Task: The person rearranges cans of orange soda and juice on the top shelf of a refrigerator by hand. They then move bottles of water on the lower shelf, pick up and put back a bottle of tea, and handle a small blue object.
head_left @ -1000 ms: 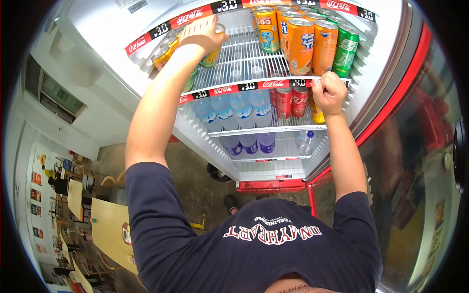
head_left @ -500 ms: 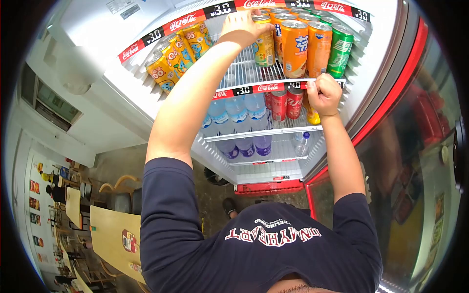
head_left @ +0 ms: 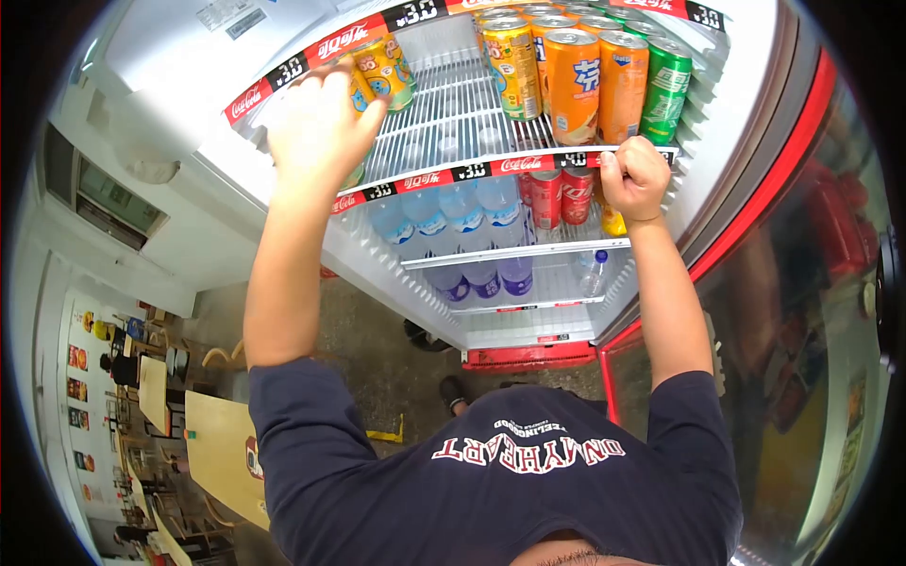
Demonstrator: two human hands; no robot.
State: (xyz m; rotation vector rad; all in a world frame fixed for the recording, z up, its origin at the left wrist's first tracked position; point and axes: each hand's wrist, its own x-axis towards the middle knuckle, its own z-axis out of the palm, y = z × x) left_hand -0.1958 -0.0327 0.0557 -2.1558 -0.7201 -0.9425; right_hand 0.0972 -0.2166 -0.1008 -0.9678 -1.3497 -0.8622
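My left hand (head_left: 323, 123) is over the left end of the top shelf, slightly blurred, with its thumb held away from the fingers. It covers part of a group of yellow cans (head_left: 389, 71), and I cannot see whether it touches one. My right hand (head_left: 637, 177) is closed on the front edge of the shelf (head_left: 415, 183), at the right end of its label strip. Behind that edge stand a yellow can (head_left: 512, 68), orange soda cans (head_left: 573, 90) and green cans (head_left: 667, 94), all upright.
Lower shelves hold water bottles (head_left: 462, 209), red cans (head_left: 577, 196) and purple-labelled bottles (head_left: 516, 275). The red-edged fridge door (head_left: 769, 179) stands open on the right. Tables (head_left: 222, 453) and chairs are at the lower left.
My left hand has let go of the yellow can beside the orange ones and moved left to the other yellow cans. My right hand stays on the shelf edge. The view shifted slightly.
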